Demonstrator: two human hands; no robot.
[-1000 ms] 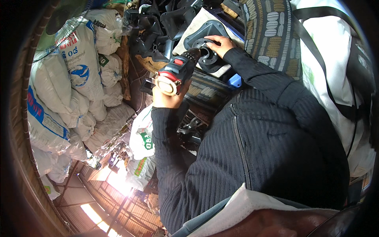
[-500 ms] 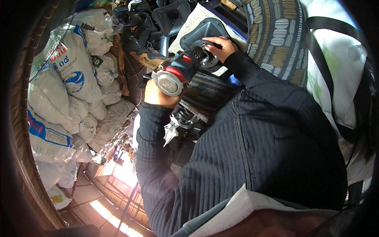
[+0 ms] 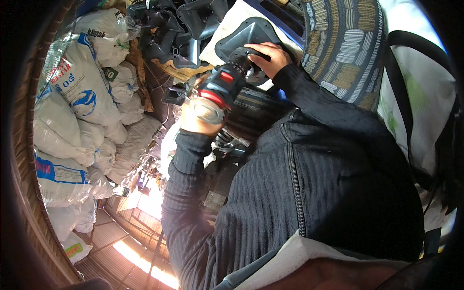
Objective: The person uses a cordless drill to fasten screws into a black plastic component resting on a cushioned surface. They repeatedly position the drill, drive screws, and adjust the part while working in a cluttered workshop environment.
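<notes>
My left hand (image 3: 202, 122) grips the handle of a red, black and grey power tool (image 3: 223, 83). The tool's nose points up and to the right, against a round fitting on a dark grey metal housing (image 3: 244, 33). At that spot my right hand (image 3: 271, 56) rests on the housing, its fingers curled around the tool's nose. Both forearms wear dark ribbed sleeves. The tool's tip is hidden under my right hand.
Stacked white sacks (image 3: 82, 92) fill the left side. Black metal parts (image 3: 169, 29) lie beyond the housing. A worn tyre (image 3: 344, 46) stands at the upper right next to a white bag with dark straps (image 3: 415, 96). Coiled springs and cluttered parts (image 3: 224, 142) sit under the tool.
Both hands keep their grip. The tool and the housing sit a little higher and further right in the picture, as the view has shifted slightly.
</notes>
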